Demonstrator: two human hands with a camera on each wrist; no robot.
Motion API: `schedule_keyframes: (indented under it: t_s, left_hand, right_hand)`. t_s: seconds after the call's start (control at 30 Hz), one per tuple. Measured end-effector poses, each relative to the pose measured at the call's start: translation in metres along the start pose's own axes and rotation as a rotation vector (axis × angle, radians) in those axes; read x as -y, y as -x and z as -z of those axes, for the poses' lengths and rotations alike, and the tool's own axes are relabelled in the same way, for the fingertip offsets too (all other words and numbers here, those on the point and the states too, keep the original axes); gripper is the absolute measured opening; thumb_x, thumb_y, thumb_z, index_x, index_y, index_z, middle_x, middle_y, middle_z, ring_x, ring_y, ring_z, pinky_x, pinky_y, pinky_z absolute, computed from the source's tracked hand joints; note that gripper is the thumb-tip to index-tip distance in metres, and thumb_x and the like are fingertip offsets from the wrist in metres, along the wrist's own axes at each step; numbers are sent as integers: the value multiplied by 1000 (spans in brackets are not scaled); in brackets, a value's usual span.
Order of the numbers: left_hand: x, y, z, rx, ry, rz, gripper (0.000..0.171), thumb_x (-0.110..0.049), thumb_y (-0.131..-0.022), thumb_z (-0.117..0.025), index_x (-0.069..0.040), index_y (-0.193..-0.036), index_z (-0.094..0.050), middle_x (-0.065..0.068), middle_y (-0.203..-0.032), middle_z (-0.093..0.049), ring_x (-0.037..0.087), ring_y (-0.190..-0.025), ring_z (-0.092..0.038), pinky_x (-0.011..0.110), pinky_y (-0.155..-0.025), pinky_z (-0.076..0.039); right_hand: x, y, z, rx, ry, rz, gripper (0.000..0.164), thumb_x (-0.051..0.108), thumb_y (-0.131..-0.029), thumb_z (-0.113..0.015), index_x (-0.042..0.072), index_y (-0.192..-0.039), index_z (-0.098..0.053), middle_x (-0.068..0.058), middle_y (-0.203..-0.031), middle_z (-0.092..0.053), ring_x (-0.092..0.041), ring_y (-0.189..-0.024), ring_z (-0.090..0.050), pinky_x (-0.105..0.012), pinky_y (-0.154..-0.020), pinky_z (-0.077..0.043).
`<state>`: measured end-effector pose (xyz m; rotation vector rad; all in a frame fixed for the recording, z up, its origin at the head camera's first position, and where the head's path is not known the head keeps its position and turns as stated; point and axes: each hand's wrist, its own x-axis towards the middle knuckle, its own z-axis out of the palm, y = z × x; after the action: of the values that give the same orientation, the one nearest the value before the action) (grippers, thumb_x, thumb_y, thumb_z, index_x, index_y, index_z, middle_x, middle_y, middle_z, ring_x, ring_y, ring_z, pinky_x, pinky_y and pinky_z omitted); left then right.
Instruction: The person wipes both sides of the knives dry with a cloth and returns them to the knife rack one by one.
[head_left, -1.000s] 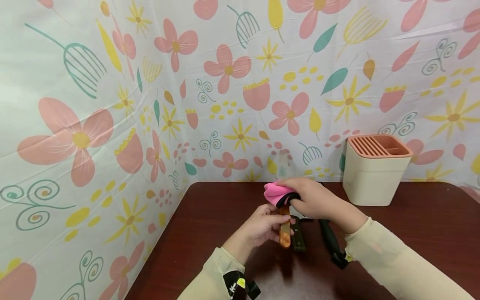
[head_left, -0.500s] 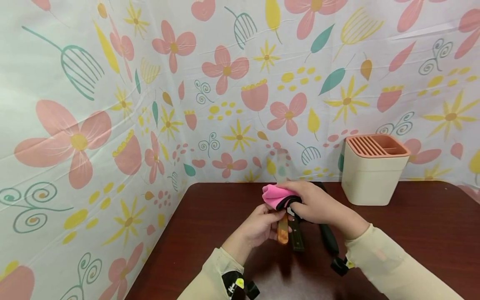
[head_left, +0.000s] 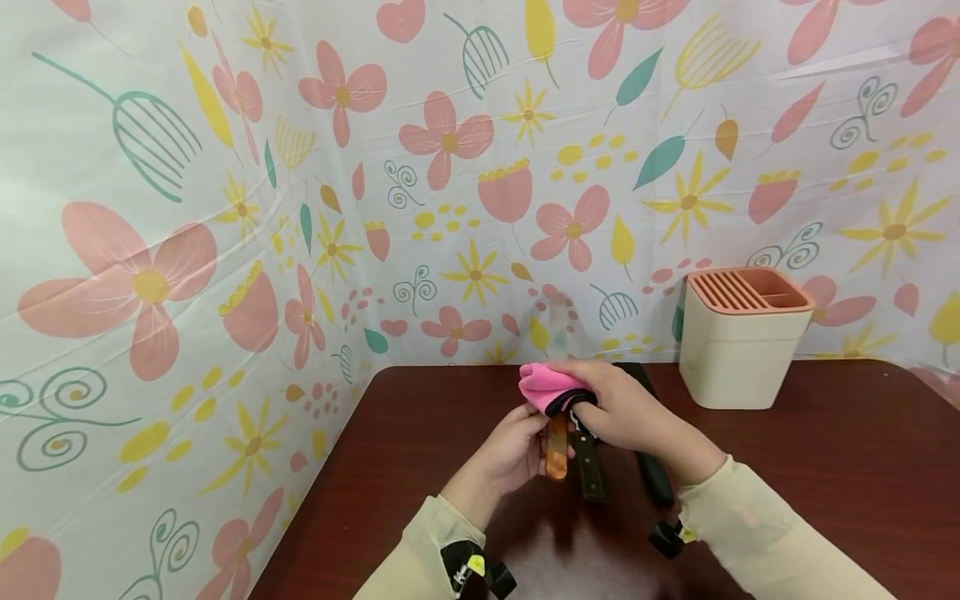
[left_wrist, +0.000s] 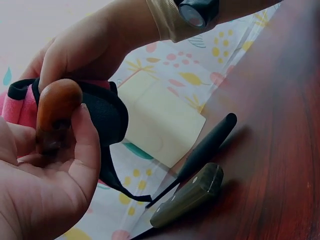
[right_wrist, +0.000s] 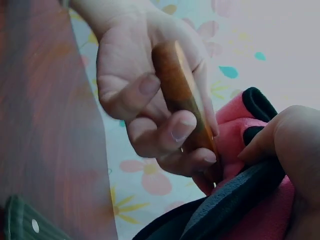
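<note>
My left hand [head_left: 510, 450] grips the orange-brown handle [head_left: 557, 457] of a knife, fingers curled round it in the right wrist view. A pale, shiny blade [head_left: 558, 321] stands up above the hands, reflecting the wall. Folded round the blade close to the handle is a pink cloth with black trim [head_left: 546, 385], which my right hand [head_left: 626, 408] holds from the right side. The cloth hides the lower blade. On the table below lies a knife with a dark green riveted handle [head_left: 591, 471]. Beside it is a black-handled knife [head_left: 656, 479], partly covered by my right forearm.
A cream knife holder with a slotted pink top [head_left: 742, 350] stands at the back right of the dark red-brown table [head_left: 840, 483]. A flower-patterned sheet [head_left: 450, 208] hangs behind the table and along its left side.
The knife handle has risen slightly, and its lower end now sits farther from the table's front. My right arm has shifted a little left with the cloth, uncovering more of the black-handled knife.
</note>
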<state>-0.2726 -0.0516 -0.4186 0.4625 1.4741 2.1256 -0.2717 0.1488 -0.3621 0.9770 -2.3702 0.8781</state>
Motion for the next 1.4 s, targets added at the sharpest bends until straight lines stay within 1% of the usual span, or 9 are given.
schedule_keyframes:
  t_s: [0.13,0.23,0.4,0.57,0.7,0.87,1.07,1.27,1.4]
  left_hand:
    - [0,-1,-1,-31,7,-24,33,-27,-112,-37,-12,-136,-56,-4,-101,-67,13,-77,-69,29,-69,-60]
    - [0,-3,-1,-55,-4,-36,29,-28,-110,-43,-13,-127,-62,-4,-94,-70,13,-76,-69,30,-66,-60]
    - [2,-6,-2,-71,-23,-52,22,-24,-106,-50,-16,-101,-69,-2,-70,-69,10,-59,-66,28,-55,-55]
    - [5,-6,-3,-100,-14,-42,28,-27,-108,-48,-19,-93,-70,-5,-58,-65,9,-51,-62,28,-55,-56]
    - [6,-6,-3,-127,-15,-50,26,-31,-107,-50,-19,-94,-69,-4,-58,-62,9,-50,-60,29,-54,-55]
    - [6,-6,-2,-160,-2,-49,24,-42,-103,-56,-22,-107,-70,-5,-67,-66,10,-56,-62,28,-54,-54]
    - [4,-5,-1,-150,-11,-36,30,-43,-102,-57,-21,-118,-69,-6,-75,-70,10,-59,-64,29,-55,-54]
    - [-1,-3,1,-105,-2,-46,33,-42,-104,-55,-23,-129,-66,-7,-82,-73,8,-57,-65,26,-54,-54]
    - [-4,-2,2,-106,14,-50,28,-34,-105,-55,-23,-128,-68,-7,-90,-74,8,-60,-66,26,-56,-56]
  right_hand:
    - [3,6,-2,-88,-40,0,49,-4,-87,-65,12,-134,-66,-11,-128,-72,-22,-103,-68,-37,-83,-53]
    - [5,11,-4,-129,-28,28,50,-5,-85,-66,13,-131,-68,-9,-129,-71,-25,-114,-68,-42,-89,-55]
    - [9,16,-9,-123,29,57,53,-3,-81,-66,16,-131,-67,-3,-128,-71,-23,-117,-66,-46,-97,-53]
    - [10,19,-15,-91,52,46,56,-2,-79,-66,13,-133,-66,-5,-134,-69,-26,-125,-64,-48,-102,-52]
    - [12,20,-19,-90,59,62,57,-2,-78,-65,12,-134,-66,-4,-133,-69,-26,-124,-64,-48,-103,-51]
    - [15,24,-22,-94,61,84,58,-2,-78,-67,13,-134,-66,-3,-134,-68,-26,-126,-63,-48,-104,-51]
    - [19,29,-21,-92,34,88,62,-5,-77,-65,15,-136,-64,-3,-134,-68,-24,-125,-64,-45,-102,-52]
    - [20,31,-17,-100,-2,121,58,-6,-78,-67,17,-131,-66,1,-129,-69,-20,-120,-65,-33,-103,-51]
    - [20,32,-16,-95,-29,165,60,-8,-78,-67,17,-132,-65,2,-128,-70,-17,-115,-65,-25,-101,-50]
